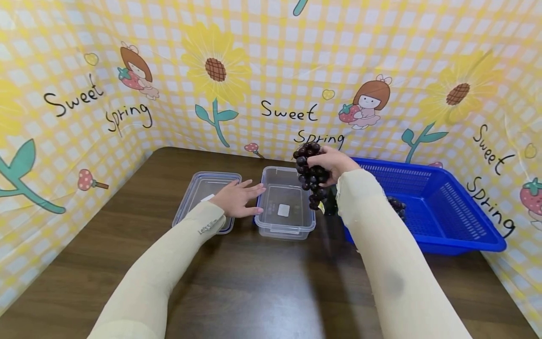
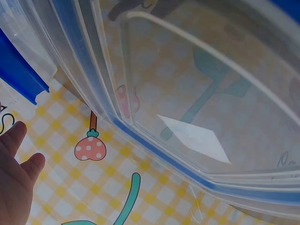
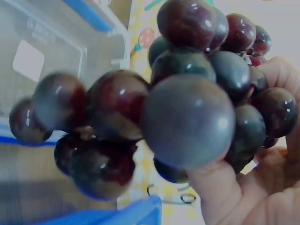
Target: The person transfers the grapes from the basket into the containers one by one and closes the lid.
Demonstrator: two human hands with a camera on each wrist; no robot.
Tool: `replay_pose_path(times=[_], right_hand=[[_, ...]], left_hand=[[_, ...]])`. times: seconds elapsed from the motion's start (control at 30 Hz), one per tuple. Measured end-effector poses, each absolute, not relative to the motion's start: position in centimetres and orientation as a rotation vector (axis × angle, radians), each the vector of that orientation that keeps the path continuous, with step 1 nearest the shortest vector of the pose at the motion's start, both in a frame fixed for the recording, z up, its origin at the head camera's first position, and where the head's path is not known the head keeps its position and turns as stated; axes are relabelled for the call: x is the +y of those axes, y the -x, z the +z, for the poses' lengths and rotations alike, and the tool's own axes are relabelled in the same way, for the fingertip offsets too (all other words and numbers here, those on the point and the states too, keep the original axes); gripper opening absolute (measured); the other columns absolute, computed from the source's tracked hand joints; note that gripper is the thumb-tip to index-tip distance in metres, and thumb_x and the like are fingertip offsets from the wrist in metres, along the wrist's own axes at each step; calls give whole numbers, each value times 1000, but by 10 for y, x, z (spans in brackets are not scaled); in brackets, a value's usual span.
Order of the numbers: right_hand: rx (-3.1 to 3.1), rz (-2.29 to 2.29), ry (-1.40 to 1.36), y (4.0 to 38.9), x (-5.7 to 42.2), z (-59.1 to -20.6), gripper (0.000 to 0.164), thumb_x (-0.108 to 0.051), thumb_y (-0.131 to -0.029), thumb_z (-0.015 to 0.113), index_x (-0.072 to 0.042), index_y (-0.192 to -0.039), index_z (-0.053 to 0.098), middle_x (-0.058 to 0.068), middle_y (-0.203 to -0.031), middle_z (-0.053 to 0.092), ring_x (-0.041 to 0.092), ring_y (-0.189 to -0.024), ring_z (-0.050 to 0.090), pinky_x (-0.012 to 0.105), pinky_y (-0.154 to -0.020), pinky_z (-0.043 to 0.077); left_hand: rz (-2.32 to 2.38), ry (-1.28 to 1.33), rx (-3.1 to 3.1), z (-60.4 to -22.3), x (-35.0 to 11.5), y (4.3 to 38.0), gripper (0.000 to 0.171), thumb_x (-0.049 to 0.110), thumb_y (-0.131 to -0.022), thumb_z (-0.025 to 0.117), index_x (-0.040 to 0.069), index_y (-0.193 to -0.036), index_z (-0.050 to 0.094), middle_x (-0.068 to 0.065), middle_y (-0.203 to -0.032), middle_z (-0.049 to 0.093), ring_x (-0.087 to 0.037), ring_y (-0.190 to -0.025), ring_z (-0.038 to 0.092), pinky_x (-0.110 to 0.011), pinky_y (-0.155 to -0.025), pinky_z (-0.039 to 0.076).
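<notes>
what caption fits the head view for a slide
Right hand holds a grape bunch over a clear container; left hand steadies it.

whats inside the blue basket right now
A few dark grapes lie in the blue basket. The right sleeve covers its left part, so anything more there is hidden.

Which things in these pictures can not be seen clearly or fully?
- Head view: more grapes in the blue basket are partly hidden behind the right sleeve; their number is unclear.
- Head view: the lid is partly covered by the left hand.
- Right wrist view: the grape bunch fills the frame and hides most of the clear container.
- Left wrist view: only fingers show at the edge.
</notes>
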State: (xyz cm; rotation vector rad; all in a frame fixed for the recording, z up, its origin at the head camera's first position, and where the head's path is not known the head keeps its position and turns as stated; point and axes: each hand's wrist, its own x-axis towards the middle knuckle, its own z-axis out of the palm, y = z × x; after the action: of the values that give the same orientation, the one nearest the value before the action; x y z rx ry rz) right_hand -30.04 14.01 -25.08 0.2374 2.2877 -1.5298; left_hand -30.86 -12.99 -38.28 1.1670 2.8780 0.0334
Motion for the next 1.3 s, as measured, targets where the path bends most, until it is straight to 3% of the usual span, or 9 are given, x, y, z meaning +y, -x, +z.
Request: replay_pose_path(times=[0.3, 0.57, 0.93, 1.3], right_hand=[[2182, -1620, -190, 298, 111, -257, 51, -6, -87, 55, -12, -133, 35, 22, -143, 32, 40, -123, 38, 41, -67, 50], [2118, -1818, -204, 297, 99, -278, 60, -5, -85, 56, -14, -140, 33, 19, -141, 35, 40, -115, 43, 32, -52, 46], [1980, -2063, -367, 296, 85, -320, 54, -7, -83, 57, -9, -133, 36, 20, -142, 36, 41, -123, 42, 32, -50, 50], [2020, -2008, -426, 289, 80, -345, 59, -6, -83, 59, -8, -137, 35, 21, -142, 36, 45, -115, 47, 31, -46, 49]], left_hand=[[14, -1143, 2870, -382, -131, 306, 71, 57, -96, 41, 13, -151, 29, -3, -155, 26, -37, -140, 24, -59, -111, 18], [24, -1134, 2865, -379, -129, 305, 71, 56, -96, 41, 13, -151, 28, -4, -155, 26, -37, -140, 24, -58, -111, 18], [20, -1158, 2886, -380, -129, 305, 70, 54, -97, 42, 13, -151, 29, -5, -154, 27, -38, -139, 27, -59, -110, 19], [31, -1161, 2898, -384, -128, 307, 70, 55, -96, 42, 13, -150, 31, -4, -154, 28, -38, -139, 28, -59, -109, 22]])
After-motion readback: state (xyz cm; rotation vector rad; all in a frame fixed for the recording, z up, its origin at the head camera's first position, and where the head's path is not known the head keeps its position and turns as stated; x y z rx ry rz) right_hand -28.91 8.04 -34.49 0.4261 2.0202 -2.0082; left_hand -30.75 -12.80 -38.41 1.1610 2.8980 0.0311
